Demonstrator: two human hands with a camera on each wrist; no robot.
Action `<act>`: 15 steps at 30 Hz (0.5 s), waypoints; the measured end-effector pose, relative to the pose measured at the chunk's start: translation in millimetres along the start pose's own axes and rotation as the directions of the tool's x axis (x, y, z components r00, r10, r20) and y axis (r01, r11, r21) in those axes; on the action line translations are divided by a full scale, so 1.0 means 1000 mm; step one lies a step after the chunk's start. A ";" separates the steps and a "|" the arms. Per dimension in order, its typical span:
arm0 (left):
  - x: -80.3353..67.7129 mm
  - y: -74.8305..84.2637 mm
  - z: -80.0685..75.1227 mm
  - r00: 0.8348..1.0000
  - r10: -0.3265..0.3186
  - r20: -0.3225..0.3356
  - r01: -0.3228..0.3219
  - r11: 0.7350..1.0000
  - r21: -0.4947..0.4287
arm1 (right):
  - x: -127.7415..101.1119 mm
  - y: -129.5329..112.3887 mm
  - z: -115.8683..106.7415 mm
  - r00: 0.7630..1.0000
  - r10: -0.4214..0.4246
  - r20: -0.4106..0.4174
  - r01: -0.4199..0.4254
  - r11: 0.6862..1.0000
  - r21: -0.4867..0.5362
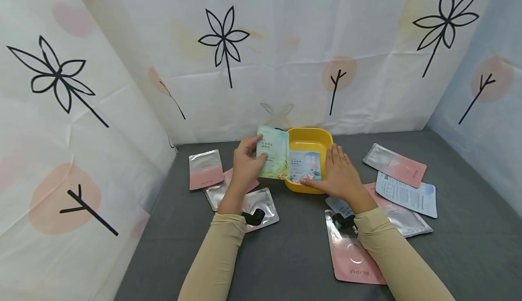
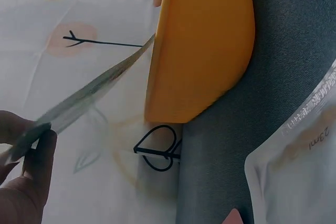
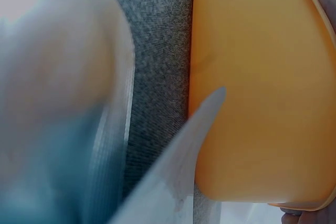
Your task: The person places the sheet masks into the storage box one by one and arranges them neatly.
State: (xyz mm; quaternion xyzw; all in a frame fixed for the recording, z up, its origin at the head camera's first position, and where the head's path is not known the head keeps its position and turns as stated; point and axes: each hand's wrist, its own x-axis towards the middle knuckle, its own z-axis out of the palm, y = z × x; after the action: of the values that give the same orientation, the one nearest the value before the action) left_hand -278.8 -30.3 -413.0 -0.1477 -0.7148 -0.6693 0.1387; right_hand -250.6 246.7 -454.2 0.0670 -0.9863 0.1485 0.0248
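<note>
My left hand [image 1: 256, 149] pinches a pale green sachet [image 1: 274, 152] by its left edge and holds it upright over the left rim of a yellow tub [image 1: 308, 137]. The left wrist view shows that sachet [image 2: 89, 95] edge-on, between my thumb and fingers [image 2: 31, 135], beside the tub [image 2: 202, 45]. My right hand [image 1: 332, 172] lies flat with straight fingers on the tub's right rim. Its thumb touches a blue sachet [image 1: 306, 166] lying in the tub. The right wrist view shows the tub wall [image 3: 257, 87] and a sachet corner [image 3: 173, 177].
Several sachets lie on the grey tabletop [image 1: 285, 255]: a pink and silver one [image 1: 205, 169] and a silver one [image 1: 261, 206] on the left, a pink one [image 1: 394, 165], a white one [image 1: 405, 194] and a pink one [image 1: 352, 255] on the right. Printed fabric walls [image 1: 285, 65] enclose three sides.
</note>
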 end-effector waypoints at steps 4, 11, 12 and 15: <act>-0.002 -0.004 0.006 0.999 -0.048 0.016 0.049 0.998 -0.034 | 0.000 0.000 0.000 1.000 0.004 0.005 -0.004 1.000 0.001; -0.006 -0.013 0.011 0.990 -0.109 0.086 0.109 0.994 0.010 | 0.000 0.000 0.001 1.000 0.009 0.006 -0.009 1.000 0.002; -0.006 -0.014 0.011 0.989 -0.110 0.099 0.109 0.994 0.009 | 0.000 0.000 0.001 1.000 0.008 0.006 -0.008 1.000 0.004; -0.006 -0.018 0.010 0.987 -0.106 0.118 0.108 0.994 -0.009 | 0.000 0.001 0.001 1.000 0.008 0.008 -0.008 1.000 0.006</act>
State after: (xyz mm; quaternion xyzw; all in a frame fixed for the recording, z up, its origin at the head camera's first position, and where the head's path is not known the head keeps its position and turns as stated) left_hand -280.4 -21.3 -432.6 -0.1494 -0.7233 -0.6715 0.0591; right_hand -251.1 246.8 -455.5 0.0635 -0.9862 0.1513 0.0202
